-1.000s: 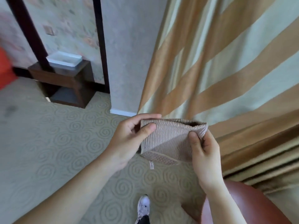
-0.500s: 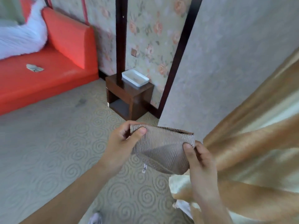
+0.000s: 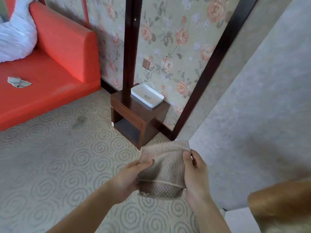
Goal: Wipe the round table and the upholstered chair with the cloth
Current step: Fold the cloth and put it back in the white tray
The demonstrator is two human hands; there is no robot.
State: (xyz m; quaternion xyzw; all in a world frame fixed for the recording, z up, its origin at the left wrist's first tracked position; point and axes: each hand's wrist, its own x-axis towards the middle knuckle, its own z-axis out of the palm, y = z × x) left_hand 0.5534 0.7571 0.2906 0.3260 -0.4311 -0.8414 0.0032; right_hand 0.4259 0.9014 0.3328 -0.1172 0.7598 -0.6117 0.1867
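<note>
You hold the folded beige ribbed cloth (image 3: pixel 162 167) in both hands at the lower centre of the frame, above the pale swirl-patterned carpet (image 3: pixel 50 165). Your left hand (image 3: pixel 125 179) grips the cloth's left edge, thumb pressed on the top face and fingers tucked beneath. Your right hand (image 3: pixel 195 174) pinches the right edge, thumb on the front and fingers curled behind. A dotted-weave layer shows along the cloth's lower edge.

Just above the cloth, mid-frame, a small dark wooden side table (image 3: pixel 139 118) stands against the floral wallpaper (image 3: pixel 168 39), with a white rectangular tray (image 3: pixel 147 95) on its top. A red-orange upholstered sofa (image 3: pixel 50 64) fills the upper left, with a white bundle of fabric (image 3: pixel 15 39) lying on it at the far left edge. A golden curtain fold (image 3: pixel 277 207) shows at the lower right.
</note>
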